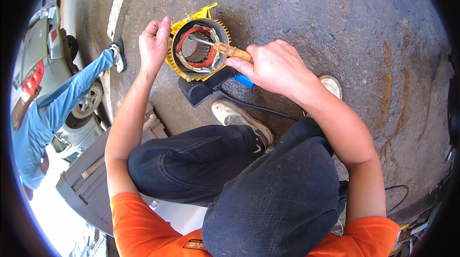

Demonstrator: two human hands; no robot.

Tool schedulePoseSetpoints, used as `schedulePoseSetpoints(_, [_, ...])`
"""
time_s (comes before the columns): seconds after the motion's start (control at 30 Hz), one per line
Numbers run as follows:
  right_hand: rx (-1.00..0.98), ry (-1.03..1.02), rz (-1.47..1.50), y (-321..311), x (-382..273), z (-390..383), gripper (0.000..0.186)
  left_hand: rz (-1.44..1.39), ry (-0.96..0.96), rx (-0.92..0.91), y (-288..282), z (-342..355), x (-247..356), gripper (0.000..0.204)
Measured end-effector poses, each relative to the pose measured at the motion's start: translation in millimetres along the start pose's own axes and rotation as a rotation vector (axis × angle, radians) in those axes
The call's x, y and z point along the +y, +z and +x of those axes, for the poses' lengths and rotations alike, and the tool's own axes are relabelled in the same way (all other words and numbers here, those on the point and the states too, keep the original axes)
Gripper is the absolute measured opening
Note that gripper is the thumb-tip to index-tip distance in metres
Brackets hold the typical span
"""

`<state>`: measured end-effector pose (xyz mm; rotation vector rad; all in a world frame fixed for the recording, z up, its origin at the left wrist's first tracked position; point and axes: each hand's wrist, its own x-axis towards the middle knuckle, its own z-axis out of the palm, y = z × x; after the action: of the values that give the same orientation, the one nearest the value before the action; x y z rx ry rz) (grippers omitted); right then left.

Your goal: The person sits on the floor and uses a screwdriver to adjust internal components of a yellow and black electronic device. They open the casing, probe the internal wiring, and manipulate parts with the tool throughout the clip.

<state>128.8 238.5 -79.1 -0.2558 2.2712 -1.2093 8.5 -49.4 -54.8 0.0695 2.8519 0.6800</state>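
Note:
A motor housing [223, 26], yellow and finned, sits on the ground in front of me with its round end facing up. Inside it, reddish windings [180, 46] with pale wires ring a toothed metal core [198, 52]. My right hand [278, 68] grips the worn wooden handle of a screwdriver [231, 51]; its metal shaft reaches over the core opening. At the housing's left edge is my left hand [155, 44], its fingers curled and thumb raised; what they hold, if anything, is hidden. A black box [195, 92] adjoins the housing's near side.
A black cable [258, 107] runs from the housing past my shoe [242, 122]. Something blue [243, 80] lies beside the box. At left are a grey plastic case [91, 185], a person in blue [62, 99] and parked vehicles [40, 41]. Stained pavement [335, 22] spreads right.

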Motion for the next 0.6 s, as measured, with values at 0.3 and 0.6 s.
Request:
schedulePoseSetpoints(0.3, [0.04, 0.027, -0.054, 3.2, 2.1, -0.1, 0.06, 0.031, 0.008, -0.001, -0.7, 2.4, -6.0, 0.042])
schedulePoseSetpoints(0.6, [0.047, 0.02, -0.119, 0.3, -2.7, 0.2, 0.06, 0.0, 0.037, 0.029, 3.0, 2.0, 0.1, 0.042])
